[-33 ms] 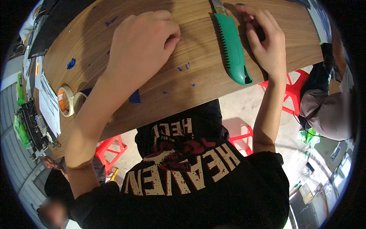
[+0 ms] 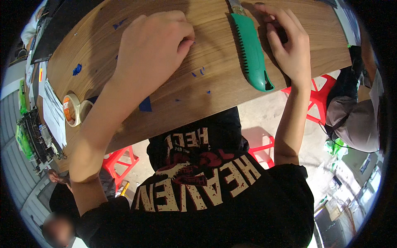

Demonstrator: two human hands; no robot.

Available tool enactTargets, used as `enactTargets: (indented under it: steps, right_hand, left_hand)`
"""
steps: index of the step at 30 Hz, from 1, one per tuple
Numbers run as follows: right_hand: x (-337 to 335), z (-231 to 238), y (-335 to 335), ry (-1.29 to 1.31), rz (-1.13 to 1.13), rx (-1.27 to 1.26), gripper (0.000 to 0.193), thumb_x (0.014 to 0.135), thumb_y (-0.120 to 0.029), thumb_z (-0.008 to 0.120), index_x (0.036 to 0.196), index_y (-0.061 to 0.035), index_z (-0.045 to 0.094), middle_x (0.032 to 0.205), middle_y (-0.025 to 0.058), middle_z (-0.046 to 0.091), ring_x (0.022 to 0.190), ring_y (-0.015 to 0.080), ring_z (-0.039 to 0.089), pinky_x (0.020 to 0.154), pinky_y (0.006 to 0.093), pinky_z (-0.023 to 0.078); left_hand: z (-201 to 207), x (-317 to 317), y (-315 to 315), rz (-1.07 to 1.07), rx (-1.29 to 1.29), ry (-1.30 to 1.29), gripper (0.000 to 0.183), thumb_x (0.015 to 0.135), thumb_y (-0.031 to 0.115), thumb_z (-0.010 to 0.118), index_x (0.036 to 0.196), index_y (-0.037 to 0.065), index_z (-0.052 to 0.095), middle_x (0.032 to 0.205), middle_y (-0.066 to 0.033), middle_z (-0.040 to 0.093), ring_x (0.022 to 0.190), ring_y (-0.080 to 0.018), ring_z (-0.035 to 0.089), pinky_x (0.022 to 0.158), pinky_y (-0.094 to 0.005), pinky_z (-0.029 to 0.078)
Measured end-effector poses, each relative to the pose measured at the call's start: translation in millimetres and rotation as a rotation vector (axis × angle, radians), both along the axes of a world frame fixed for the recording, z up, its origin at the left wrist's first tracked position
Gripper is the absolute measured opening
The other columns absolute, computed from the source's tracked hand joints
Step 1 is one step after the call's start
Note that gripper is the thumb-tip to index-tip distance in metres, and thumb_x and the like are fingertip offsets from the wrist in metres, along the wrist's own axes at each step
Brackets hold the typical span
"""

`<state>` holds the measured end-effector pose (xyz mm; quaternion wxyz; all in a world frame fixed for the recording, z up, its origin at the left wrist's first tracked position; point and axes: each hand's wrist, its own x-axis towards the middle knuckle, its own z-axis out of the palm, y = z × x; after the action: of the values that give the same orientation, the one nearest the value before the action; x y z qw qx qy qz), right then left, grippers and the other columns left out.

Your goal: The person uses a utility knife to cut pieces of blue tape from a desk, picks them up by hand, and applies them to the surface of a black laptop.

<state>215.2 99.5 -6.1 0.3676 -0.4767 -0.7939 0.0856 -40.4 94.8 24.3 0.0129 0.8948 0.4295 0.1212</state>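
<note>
My left hand (image 2: 155, 45) rests on the wooden table with its fingers curled under and the thumb pressed in. Whatever it may hold is hidden beneath it. Small blue scraps (image 2: 198, 73) lie near its thumb side. My right hand (image 2: 291, 47) is loosely bent at the right, its index finger reaching forward and its thumb apart, with nothing seen in it. Between the hands, closer to the right one, lies a utility knife (image 2: 252, 53) with a green handle; its metal blade end points away from me. The right hand is not holding it.
Two rolls of tape (image 2: 72, 110) stand near the left table edge, beside papers (image 2: 53, 115). A crumpled blue piece (image 2: 77, 69) and a blue patch (image 2: 145, 104) lie on the table (image 2: 223, 97). Red stools (image 2: 318, 99) stand below. People sit at both sides.
Hardly anything differs. My left hand has shifted very slightly to the left; the knife and my right hand stay in place.
</note>
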Motion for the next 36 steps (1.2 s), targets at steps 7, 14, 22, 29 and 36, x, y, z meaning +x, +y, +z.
enactTargets:
  steps: [7, 14, 22, 29, 36]
  right_hand:
    - [-9, 4, -5, 0.15, -0.036, -0.005, 0.033, 0.072, 0.007, 0.049, 0.103, -0.0006, 0.06, 0.081, 0.0145, 0.054, 0.073, 0.028, 0.056, 0.066, 0.0326, 0.046]
    - [-7, 7, -9, 0.197, -0.043, -0.054, 0.03, 0.074, 0.005, 0.05, 0.102, -0.0014, 0.06, 0.082, 0.014, 0.052, 0.071, 0.028, 0.055, 0.064, 0.0334, 0.045]
    - [7, -8, -2, 0.264, 0.041, -0.001, 0.027, 0.076, 0.002, 0.052, 0.102, -0.0023, 0.059, 0.083, 0.0143, 0.052, 0.073, 0.0303, 0.053, 0.064, 0.035, 0.045]
    - [2, -1, -8, 0.299, 0.037, -0.016, 0.027, 0.078, 0.001, 0.052, 0.103, -0.0029, 0.06, 0.083, 0.0136, 0.052, 0.07, 0.0281, 0.054, 0.062, 0.0334, 0.045]
    - [2, 10, -12, 0.236, -0.003, -0.055, 0.028, 0.078, 0.002, 0.052, 0.103, -0.003, 0.062, 0.082, 0.0129, 0.052, 0.069, 0.0253, 0.055, 0.062, 0.0307, 0.046]
  left_hand:
    - [17, 9, 10, -0.179, 0.015, 0.176, 0.009, 0.081, 0.014, 0.062, 0.083, 0.005, 0.063, 0.084, -0.0066, 0.059, 0.081, -0.027, 0.058, 0.075, -0.0383, 0.044]
    - [20, 20, 20, -0.376, 0.122, 0.476, 0.013, 0.072, 0.006, 0.057, 0.084, 0.004, 0.061, 0.089, -0.0086, 0.055, 0.09, -0.0267, 0.057, 0.082, -0.0371, 0.044]
    - [26, 22, 23, -0.356, -0.015, 0.5, 0.014, 0.073, 0.004, 0.06, 0.087, 0.002, 0.06, 0.09, -0.0116, 0.056, 0.089, -0.0284, 0.057, 0.079, -0.0378, 0.046]
    - [23, 9, 23, -0.216, -0.282, 0.141, 0.01, 0.08, 0.005, 0.062, 0.088, -0.001, 0.06, 0.089, -0.0122, 0.059, 0.085, -0.0284, 0.059, 0.074, -0.0346, 0.047]
    - [17, -1, 12, -0.013, -0.438, -0.156, 0.013, 0.085, 0.011, 0.063, 0.093, 0.0, 0.063, 0.088, -0.0045, 0.061, 0.085, -0.0133, 0.059, 0.074, -0.0251, 0.045]
